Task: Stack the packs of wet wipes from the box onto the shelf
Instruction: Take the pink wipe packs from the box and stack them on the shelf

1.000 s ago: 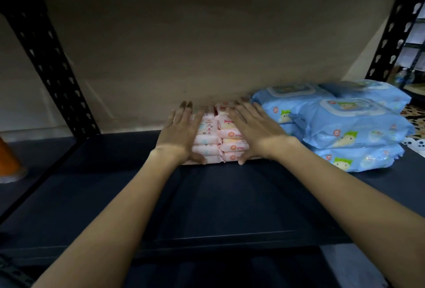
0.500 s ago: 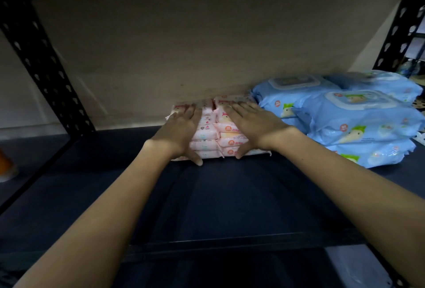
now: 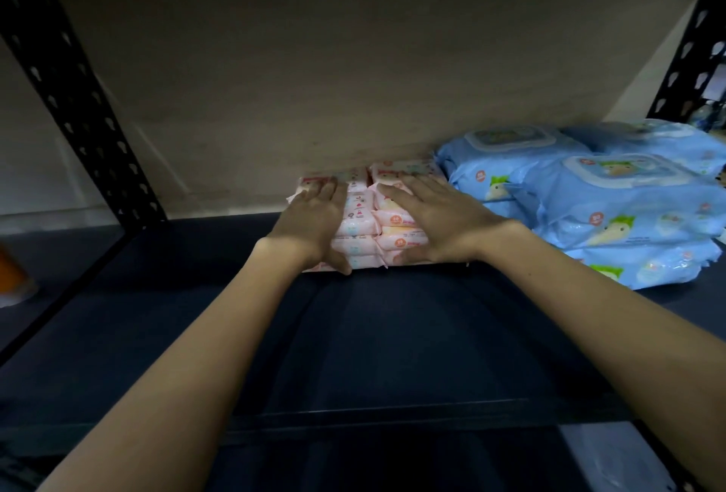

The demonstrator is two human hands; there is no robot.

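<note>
— Two stacks of pink wet-wipe packs (image 3: pixel 377 216) sit side by side under the person's palms, on the dark shelf (image 3: pixel 393 334), back against the rear panel (image 3: pixel 314 79). How would those handle?

— Soft, probably. They look like thin film pouches, squashy and light singly, with a slick skin, so a tall stack would likely slide or lean if shoved from one corner.

— And the hands?

— The left hand (image 3: pixel 314 216) lies flat on the left stack, fingers straight and together, thumb down at the front edge. The right hand (image 3: pixel 440 216) does the same on the right stack, fingers spread a little. Neither one grips anything; both just press and steady.

— Where would a person best take hold?

— Likely by the short ends or with palms on both outer sides, squeezing the whole stack, since pinching a top pack would only lift that one.

— What lies beyond the right hand?

— Bigger blue wet-wipe packs (image 3: pixel 613 209) with hard flip lids, piled just beside its little-finger side, touching or nearly touching the pink ones. Past the left hand stands a black perforated upright (image 3: pixel 90 106). The box is not in view.
</note>
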